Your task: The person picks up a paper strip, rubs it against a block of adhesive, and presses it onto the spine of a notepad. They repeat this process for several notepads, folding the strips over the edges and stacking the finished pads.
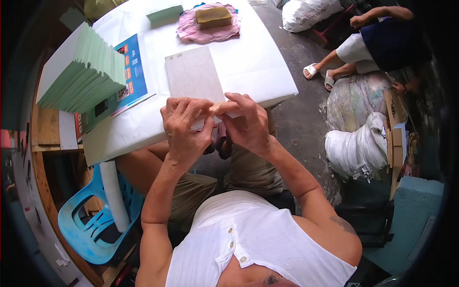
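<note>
My left hand (187,125) and my right hand (247,125) meet above the near edge of the white-covered table (258,57). Thumbs and fingers of both are pinched together around a small pale strip (217,107), mostly hidden by the fingertips; I cannot tell what kind of thing it is. Just beyond the fingers, a flat grey board (193,71) lies on the table. Farther back, a brown block (213,17) rests on a folded pink cloth (187,26).
Tall stacks of pale green-edged sheets (81,71) stand at the left on a printed blue poster (135,69). Another green stack (164,12) is at the back. A blue plastic chair (91,239) stands lower left. At right, another person (382,40) sits near white sacks (356,146).
</note>
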### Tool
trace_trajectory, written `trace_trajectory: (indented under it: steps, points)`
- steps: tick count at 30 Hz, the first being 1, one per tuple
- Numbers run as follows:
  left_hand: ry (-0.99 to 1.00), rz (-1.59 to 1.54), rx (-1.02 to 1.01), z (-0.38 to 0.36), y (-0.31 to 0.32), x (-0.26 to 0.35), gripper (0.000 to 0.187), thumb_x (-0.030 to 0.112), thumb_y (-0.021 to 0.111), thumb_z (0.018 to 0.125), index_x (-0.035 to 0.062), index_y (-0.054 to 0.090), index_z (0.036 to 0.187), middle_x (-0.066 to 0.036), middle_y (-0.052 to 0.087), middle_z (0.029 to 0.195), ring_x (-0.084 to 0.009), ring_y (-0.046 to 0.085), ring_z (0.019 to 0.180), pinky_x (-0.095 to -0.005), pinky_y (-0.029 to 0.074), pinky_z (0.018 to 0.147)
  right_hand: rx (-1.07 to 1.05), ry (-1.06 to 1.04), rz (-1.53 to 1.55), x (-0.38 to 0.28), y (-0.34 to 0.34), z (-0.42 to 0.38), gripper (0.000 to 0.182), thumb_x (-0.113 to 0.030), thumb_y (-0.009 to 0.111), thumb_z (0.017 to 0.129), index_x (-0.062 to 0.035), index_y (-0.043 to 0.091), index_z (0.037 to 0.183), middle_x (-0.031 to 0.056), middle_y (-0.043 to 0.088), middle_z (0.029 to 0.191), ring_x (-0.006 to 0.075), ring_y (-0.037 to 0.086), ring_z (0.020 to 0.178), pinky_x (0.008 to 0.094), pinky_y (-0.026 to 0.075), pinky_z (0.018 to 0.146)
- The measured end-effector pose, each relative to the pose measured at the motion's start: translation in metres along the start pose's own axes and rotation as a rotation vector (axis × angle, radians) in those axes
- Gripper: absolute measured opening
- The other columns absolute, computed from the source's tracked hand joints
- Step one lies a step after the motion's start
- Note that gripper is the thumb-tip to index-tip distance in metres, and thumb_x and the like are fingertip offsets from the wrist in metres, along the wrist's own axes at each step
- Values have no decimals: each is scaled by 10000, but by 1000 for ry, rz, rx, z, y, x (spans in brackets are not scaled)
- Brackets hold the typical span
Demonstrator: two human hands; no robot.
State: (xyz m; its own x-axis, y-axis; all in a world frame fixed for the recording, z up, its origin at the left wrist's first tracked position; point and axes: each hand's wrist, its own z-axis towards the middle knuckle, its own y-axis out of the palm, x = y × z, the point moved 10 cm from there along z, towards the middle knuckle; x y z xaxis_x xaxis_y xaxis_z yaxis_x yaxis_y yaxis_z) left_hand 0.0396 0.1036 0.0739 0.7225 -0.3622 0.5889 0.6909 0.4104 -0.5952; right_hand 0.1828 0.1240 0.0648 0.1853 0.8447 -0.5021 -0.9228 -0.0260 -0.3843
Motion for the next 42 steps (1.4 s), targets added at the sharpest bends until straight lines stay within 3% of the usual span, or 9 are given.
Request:
trace_trajectory:
  steps: [9,17,21,26,33,36,39,41,42]
  points:
    - [-179,14,-113,6,9,-11,183,61,732,726,141,728,890,-19,598,979,-239,498,1005,-416,337,931,-18,47,49,6,0,3,646,75,762,769,-25,466,1334,79,728,916,283,678,826,385,557,766]
    - [-227,52,-92,-7,-38,-36,286,-33,675,723,108,712,970,-87,573,1046,-281,505,1099,-419,415,977,-1,84,31,11,-2,2,589,69,756,739,-26,514,1268,59,715,891,285,675,823,387,559,743]
    - [-65,167,41,-19,-57,-32,327,-109,666,755,38,679,1047,-133,611,1112,-316,564,1114,-447,443,1000,39,83,-44,3,-2,8,412,38,720,767,-33,602,1155,60,658,835,267,621,760,385,553,744]
    - [265,67,-9,-20,-17,18,274,-127,682,774,0,657,1016,-148,675,952,-342,644,902,-435,524,858,-48,-113,-109,-19,35,12,559,-36,775,786,-41,546,1296,68,670,878,238,667,861,384,558,827]
    - [219,19,0,-17,-17,4,292,-159,667,733,9,648,971,-147,656,903,-337,626,873,-426,518,833,-157,-81,-112,-8,17,10,520,-43,752,803,-31,547,1281,103,668,895,260,671,897,396,566,824]
    - [240,36,-4,-15,-18,5,289,-155,677,724,31,642,944,-116,664,865,-333,636,874,-417,520,810,-96,-16,-252,11,-14,0,508,-9,754,804,-30,552,1270,97,659,842,259,675,819,397,577,763]
    - [263,76,-16,-18,-23,-2,300,-159,658,729,26,650,966,-134,663,949,-334,635,926,-429,522,830,-18,118,-314,23,-49,0,485,-17,763,824,-22,563,1266,116,691,874,274,690,802,391,585,752]
    - [149,103,67,-24,-38,-13,333,-161,630,745,19,661,1023,-154,656,1061,-343,637,1004,-440,525,883,38,207,-246,28,-58,-1,492,-37,769,834,-26,561,1280,139,710,926,287,702,848,395,586,770]
    - [92,117,107,-24,-43,-18,352,-163,616,752,16,667,1052,-164,653,1117,-348,639,1042,-446,527,910,-12,191,-236,23,-50,1,581,-68,789,818,-9,531,1335,173,714,1050,317,700,965,392,586,813]
